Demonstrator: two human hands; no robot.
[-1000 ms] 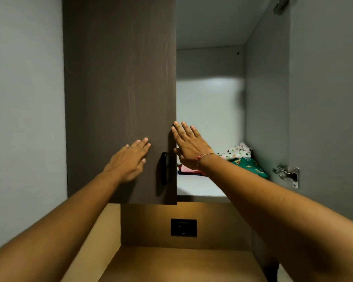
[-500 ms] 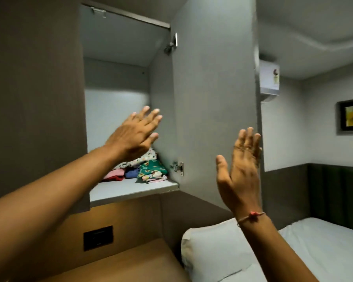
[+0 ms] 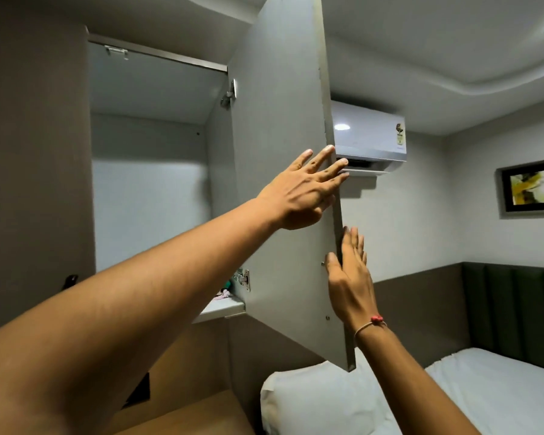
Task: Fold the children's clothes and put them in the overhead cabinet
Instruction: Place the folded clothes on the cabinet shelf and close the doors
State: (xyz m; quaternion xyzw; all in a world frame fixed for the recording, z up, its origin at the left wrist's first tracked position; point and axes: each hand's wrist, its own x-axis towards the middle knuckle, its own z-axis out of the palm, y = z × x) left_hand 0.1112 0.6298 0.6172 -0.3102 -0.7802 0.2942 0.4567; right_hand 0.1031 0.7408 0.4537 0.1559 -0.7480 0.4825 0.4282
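The overhead cabinet stands open, its grey right door swung out toward me. My left hand lies flat on the door's inner face with its fingertips reaching the free edge. My right hand is at that same edge lower down, thumb on the inner face and fingers behind on the outer side. Only a sliver of the folded children's clothes shows on the cabinet shelf; my left forearm hides the others.
The cabinet's left door is shut, dark brown with a black handle. A wall air conditioner hangs behind the open door. A bed with a white pillow lies below right, beside a wooden ledge.
My view has swung right. Both hands left the cabinet's left side and opening and moved onto the open right door, the left flat on it, the right at its edge.
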